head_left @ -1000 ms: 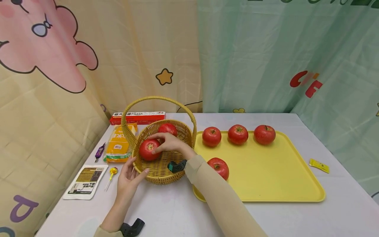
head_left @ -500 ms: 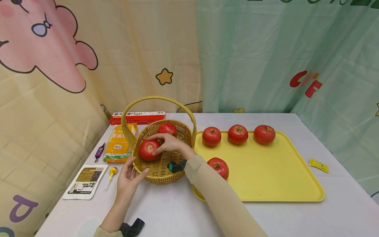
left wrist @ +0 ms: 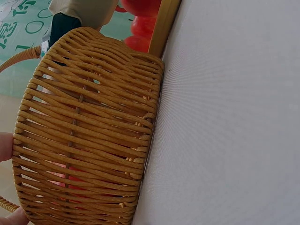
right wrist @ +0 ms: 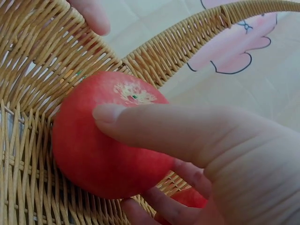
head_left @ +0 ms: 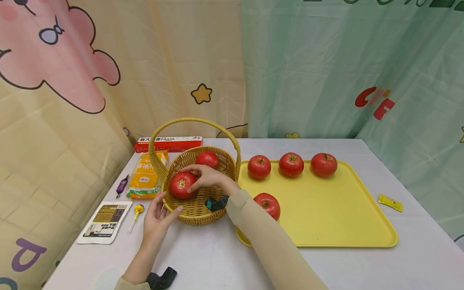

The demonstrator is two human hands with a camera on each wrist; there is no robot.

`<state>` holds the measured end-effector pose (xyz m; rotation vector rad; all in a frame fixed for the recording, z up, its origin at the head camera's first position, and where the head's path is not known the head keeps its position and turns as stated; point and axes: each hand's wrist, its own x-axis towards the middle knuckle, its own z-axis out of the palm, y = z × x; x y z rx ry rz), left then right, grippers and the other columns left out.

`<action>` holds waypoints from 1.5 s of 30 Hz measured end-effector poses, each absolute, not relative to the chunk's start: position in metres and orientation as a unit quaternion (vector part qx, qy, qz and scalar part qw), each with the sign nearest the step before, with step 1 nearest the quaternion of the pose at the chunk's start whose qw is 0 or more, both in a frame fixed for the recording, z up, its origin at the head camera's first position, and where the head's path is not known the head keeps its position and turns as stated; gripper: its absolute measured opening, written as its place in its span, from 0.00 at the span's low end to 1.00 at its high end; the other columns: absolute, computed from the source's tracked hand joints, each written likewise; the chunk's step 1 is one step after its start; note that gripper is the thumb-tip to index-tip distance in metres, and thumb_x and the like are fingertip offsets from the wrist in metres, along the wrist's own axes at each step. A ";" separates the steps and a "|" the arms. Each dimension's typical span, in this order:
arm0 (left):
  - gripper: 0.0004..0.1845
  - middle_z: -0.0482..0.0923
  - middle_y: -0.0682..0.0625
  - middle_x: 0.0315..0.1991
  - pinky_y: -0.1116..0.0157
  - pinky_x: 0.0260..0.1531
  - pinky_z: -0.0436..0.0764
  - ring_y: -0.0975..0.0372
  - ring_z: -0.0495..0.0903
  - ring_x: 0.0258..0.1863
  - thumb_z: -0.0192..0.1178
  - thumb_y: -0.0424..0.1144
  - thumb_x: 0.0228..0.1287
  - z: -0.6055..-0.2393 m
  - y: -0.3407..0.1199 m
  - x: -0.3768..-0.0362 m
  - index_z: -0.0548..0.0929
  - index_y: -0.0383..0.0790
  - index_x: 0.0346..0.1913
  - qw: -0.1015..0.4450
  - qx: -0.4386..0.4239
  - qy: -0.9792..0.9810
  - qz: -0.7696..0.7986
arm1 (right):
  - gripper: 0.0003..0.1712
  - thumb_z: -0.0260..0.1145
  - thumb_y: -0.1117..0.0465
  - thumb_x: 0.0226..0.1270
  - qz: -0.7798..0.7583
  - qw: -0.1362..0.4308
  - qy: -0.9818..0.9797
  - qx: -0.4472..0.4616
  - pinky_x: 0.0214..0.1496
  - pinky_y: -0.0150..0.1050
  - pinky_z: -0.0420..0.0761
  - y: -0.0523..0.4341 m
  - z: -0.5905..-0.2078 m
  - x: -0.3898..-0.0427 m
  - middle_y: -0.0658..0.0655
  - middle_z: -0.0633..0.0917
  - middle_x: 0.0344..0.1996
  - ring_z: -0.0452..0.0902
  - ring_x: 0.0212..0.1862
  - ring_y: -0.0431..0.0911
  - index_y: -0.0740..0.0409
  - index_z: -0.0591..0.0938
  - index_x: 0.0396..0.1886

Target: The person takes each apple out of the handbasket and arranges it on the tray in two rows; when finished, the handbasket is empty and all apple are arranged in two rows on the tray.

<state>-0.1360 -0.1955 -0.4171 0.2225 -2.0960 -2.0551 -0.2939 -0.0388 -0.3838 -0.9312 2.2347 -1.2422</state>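
Observation:
A wicker basket (head_left: 203, 219) with a tall arched handle stands on the table, left of the yellow tray. My right hand (head_left: 208, 177) reaches into it and grips a red apple (head_left: 182, 185) at the basket's left side. In the right wrist view the thumb (right wrist: 154, 129) lies across the apple near its blossom end, with fingers around the far side. Another red apple (head_left: 208, 159) sits behind, partly covered by that hand. My left hand (head_left: 156, 217) rests at the basket's near-left rim, thumb and fingers spread along it; the left wrist view shows fingertips (left wrist: 5, 146) at the rim.
The yellow tray (head_left: 340, 213) holds several red apples (head_left: 291, 164); one is partly behind my right sleeve. On the left lie a red pasta box (head_left: 168, 144), an orange-yellow bag (head_left: 146, 177), a purple candy (head_left: 122, 186), a lollipop (head_left: 138, 210) and a white pouch (head_left: 105, 223). A yellow packet (head_left: 390, 202) lies far right.
Inside the basket the rear apple has shifted slightly right. The apple in my right hand has turned and sunk a little. My left hand and the basket stay put.

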 end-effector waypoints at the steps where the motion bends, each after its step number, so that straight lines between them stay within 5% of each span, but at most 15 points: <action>1: 0.34 0.42 0.50 0.74 0.68 0.64 0.59 0.57 0.49 0.71 0.61 0.28 0.60 -0.417 -0.195 -0.136 0.58 0.35 0.68 0.099 0.076 -0.709 -0.694 | 0.39 0.76 0.61 0.48 -0.445 0.213 0.803 -0.336 0.56 0.38 0.76 -0.039 -0.384 -0.294 0.48 0.74 0.58 0.71 0.57 0.46 0.44 0.73 0.63; 21: 0.35 0.42 0.50 0.74 0.68 0.63 0.60 0.57 0.49 0.71 0.62 0.30 0.60 -0.417 -0.195 -0.136 0.58 0.35 0.68 0.098 0.075 -0.710 -0.693 | 0.43 0.77 0.62 0.46 -0.457 0.245 0.786 -0.337 0.58 0.35 0.74 -0.038 -0.383 -0.291 0.49 0.70 0.61 0.68 0.59 0.43 0.47 0.68 0.64; 28: 0.35 0.41 0.50 0.74 0.68 0.64 0.59 0.57 0.49 0.71 0.62 0.30 0.61 -0.416 -0.195 -0.136 0.58 0.35 0.68 0.098 0.076 -0.711 -0.692 | 0.48 0.77 0.57 0.47 -0.424 0.241 0.804 -0.341 0.59 0.40 0.73 -0.038 -0.382 -0.291 0.50 0.69 0.62 0.67 0.59 0.44 0.44 0.65 0.69; 40: 0.35 0.42 0.51 0.74 0.67 0.64 0.59 0.57 0.49 0.71 0.62 0.30 0.61 -0.416 -0.195 -0.135 0.58 0.36 0.68 0.098 0.082 -0.717 -0.685 | 0.42 0.78 0.55 0.46 -0.429 0.262 0.812 -0.296 0.59 0.42 0.73 -0.039 -0.387 -0.291 0.52 0.70 0.58 0.69 0.56 0.45 0.44 0.65 0.59; 45: 0.35 0.42 0.50 0.74 0.68 0.64 0.59 0.57 0.49 0.71 0.62 0.30 0.60 -0.417 -0.195 -0.135 0.58 0.36 0.68 0.097 0.079 -0.715 -0.687 | 0.46 0.77 0.53 0.46 -0.422 0.268 0.817 -0.289 0.60 0.45 0.73 -0.038 -0.386 -0.290 0.52 0.69 0.57 0.67 0.57 0.46 0.46 0.62 0.63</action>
